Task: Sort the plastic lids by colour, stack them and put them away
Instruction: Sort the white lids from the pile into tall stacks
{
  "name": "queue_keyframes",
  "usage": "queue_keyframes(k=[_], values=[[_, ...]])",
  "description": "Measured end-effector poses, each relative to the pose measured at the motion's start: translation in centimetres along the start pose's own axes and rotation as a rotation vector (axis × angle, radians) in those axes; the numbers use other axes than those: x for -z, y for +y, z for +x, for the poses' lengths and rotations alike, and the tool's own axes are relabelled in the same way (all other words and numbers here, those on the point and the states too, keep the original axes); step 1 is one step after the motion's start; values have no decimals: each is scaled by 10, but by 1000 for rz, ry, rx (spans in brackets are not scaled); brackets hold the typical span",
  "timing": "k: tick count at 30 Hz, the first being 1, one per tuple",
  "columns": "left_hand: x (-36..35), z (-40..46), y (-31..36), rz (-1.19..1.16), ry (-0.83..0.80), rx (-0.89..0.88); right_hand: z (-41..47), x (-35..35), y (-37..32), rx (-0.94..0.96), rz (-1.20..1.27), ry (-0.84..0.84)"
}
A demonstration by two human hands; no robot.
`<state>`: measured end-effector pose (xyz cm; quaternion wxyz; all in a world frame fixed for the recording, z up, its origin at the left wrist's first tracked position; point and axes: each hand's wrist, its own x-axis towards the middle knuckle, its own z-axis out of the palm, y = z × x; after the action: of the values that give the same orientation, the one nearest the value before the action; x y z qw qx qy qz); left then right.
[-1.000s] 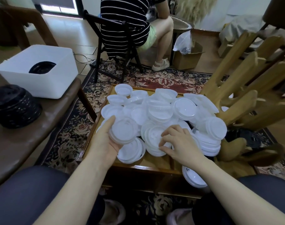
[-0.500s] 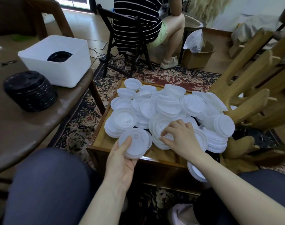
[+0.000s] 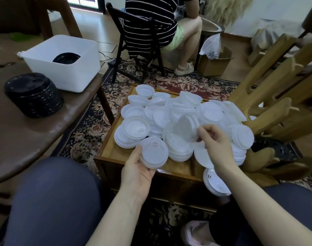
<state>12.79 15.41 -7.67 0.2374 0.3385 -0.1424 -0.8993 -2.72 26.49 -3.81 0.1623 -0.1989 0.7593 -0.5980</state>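
1. Stacked on the brown desk (image 3: 45, 132) at far left: black lids (image 3: 33, 97), nested and leaning a little, just beside a white bin (image 3: 63, 75) with more black lids (image 3: 66, 58) inside.
2. Cupped from below in the left hand (image 3: 136, 170): a short stack of white lids (image 3: 154, 152), thumb along the near-left rim, fingers curled under the bottom edge, held over the front part of the low wooden tray (image 3: 109, 150).
3. Heaped in the tray, just beyond both hands: loose white lids (image 3: 171, 112), some nested, many tilted or overlapping.
4. Pinched at its rim in the right hand (image 3: 216, 144): 1 translucent white lid (image 3: 185, 132), tipped up on edge above the heap, blurred, to the right of the left hand's stack and apart from it.
5. Seen below the right forearm, off the tray's front edge: 1 more small pile of white lids (image 3: 215, 183).
6. Judged from look alone: thin moulded plastic, very light, springy rather than stiff, smooth enough to slide, prone to tipping when stacked crooked. Best taken by the raised rim between thumb and fingertips, as here; stacks better supported from underneath with the rim fenced by the thumb.
7. Judged likely to nest only when dome sides match, hence need for aligning before pressing onto the stack.
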Motion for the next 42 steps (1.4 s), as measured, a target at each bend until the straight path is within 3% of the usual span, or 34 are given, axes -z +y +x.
queue_keyframes(k=[2, 4, 6, 11, 19, 26, 31, 33, 36, 42], values=[[0, 1, -3, 22, -9, -7, -5, 4, -2, -277, 327, -156], [-2, 2, -6, 49, -12, -8, -12, 4, 4, -480, 498, -328], [-5, 0, -10, 79, -23, 4, -19, 0, 9, -566, 503, -412], [-9, -1, -17, 216, -82, -3, -26, -3, 17, -671, 484, -436], [-4, 4, -24, 413, -121, -50, -27, -2, 17, -432, 121, -302], [-3, 5, -35, 606, -97, -94, -39, 3, 21, -238, -179, -412], [-1, 10, -35, 552, -32, -95, -11, 47, 28, 85, -672, 67], [-1, 10, -37, 540, -25, -88, -2, 61, 36, 35, -805, 147], [-3, 8, -38, 529, -34, -69, 4, 64, 47, -99, -902, 138], [-3, 7, -37, 502, -54, -22, 9, 62, 48, -116, -844, 199]])
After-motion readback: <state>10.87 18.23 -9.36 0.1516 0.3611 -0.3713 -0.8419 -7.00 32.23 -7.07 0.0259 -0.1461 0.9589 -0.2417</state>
